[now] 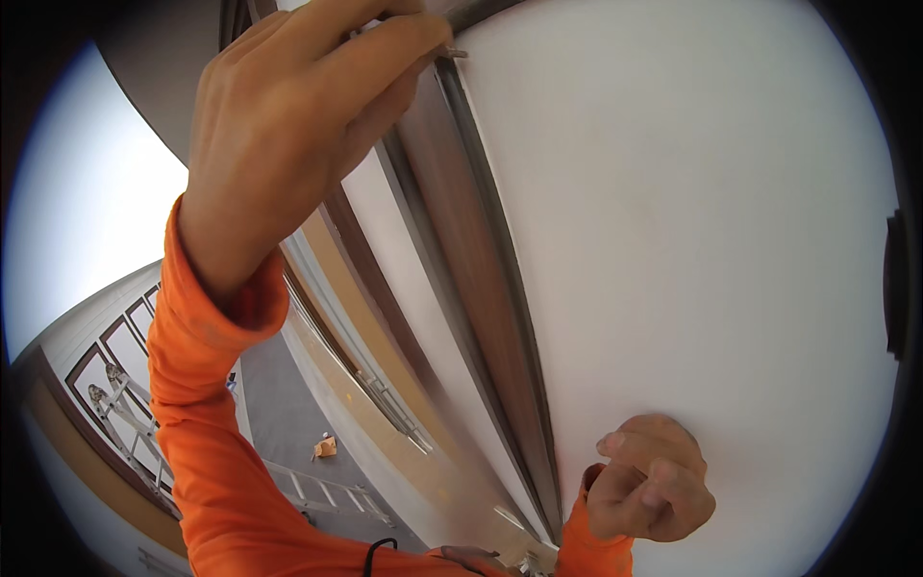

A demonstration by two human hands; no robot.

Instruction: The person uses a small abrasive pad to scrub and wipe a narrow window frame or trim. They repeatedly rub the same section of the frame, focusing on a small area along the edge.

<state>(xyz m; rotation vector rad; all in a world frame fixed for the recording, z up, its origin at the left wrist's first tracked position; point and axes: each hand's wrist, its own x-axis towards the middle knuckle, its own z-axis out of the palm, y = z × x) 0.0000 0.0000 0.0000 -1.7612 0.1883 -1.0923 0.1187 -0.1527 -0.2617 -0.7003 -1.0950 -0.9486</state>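
- The left hand (288,125) is raised high, its fingers (404,43) pinched narrow around a small screw (456,53) at the top of a long brown strip (471,250) with grey metal edges. The pinch looks meant to steady the screw against the strip.
- The strip runs down beside a broad white panel (692,240), from the upper hand to near the lower one.
- The right hand (652,479) is curled into a loose fist close to the panel, just beside the strip's lower end; I cannot tell whether it holds anything.
- Both arms wear orange sleeves (207,423).
- Far below lie a grey floor (279,413), a ladder (125,404) by a window, and a small orange object (327,446).
- No packages, labels or signs show.
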